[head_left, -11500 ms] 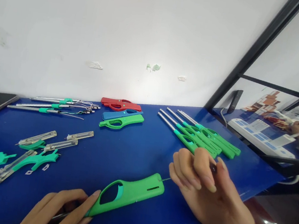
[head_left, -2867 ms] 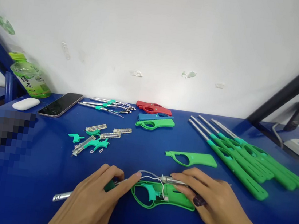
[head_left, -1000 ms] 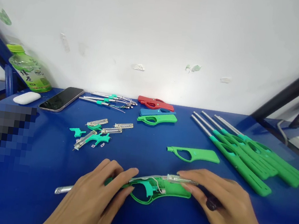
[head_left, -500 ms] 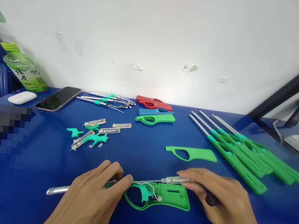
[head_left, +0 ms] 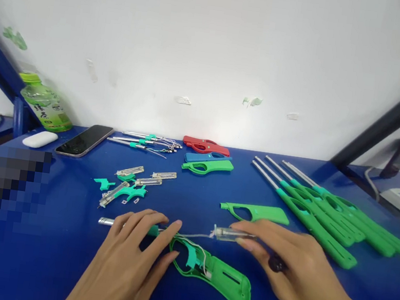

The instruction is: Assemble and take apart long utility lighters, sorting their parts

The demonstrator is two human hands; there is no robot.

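My left hand (head_left: 130, 254) is closed around the front of an open green lighter half-shell (head_left: 232, 278), near the teal collar of its metal tube (head_left: 105, 221). Inside the shell sit a teal trigger (head_left: 191, 256) and a white wire (head_left: 203, 254). Between thumb and fingertips, my right hand (head_left: 305, 272) pinches a clear fuel tank (head_left: 226, 233) above the shell. A thin tube (head_left: 194, 236) runs from the tank towards my left fingers. A dark rounded end (head_left: 276, 263) of something mostly hidden shows in my right palm.
Behind my right hand lies a green shell (head_left: 268, 214); finished-looking green lighters (head_left: 318, 219) lie to the right. Loose clear tanks (head_left: 149, 181) and teal triggers (head_left: 131, 191) lie left of centre. Farther back are metal tubes (head_left: 130, 144), coloured shells (head_left: 206, 146), a phone (head_left: 85, 141) and a bottle (head_left: 47, 105).
The half-shell has swung so its handle end points lower right, apart from the tank. My left hand and the metal tube have shifted right; the tank stays in my right hand, slightly left.
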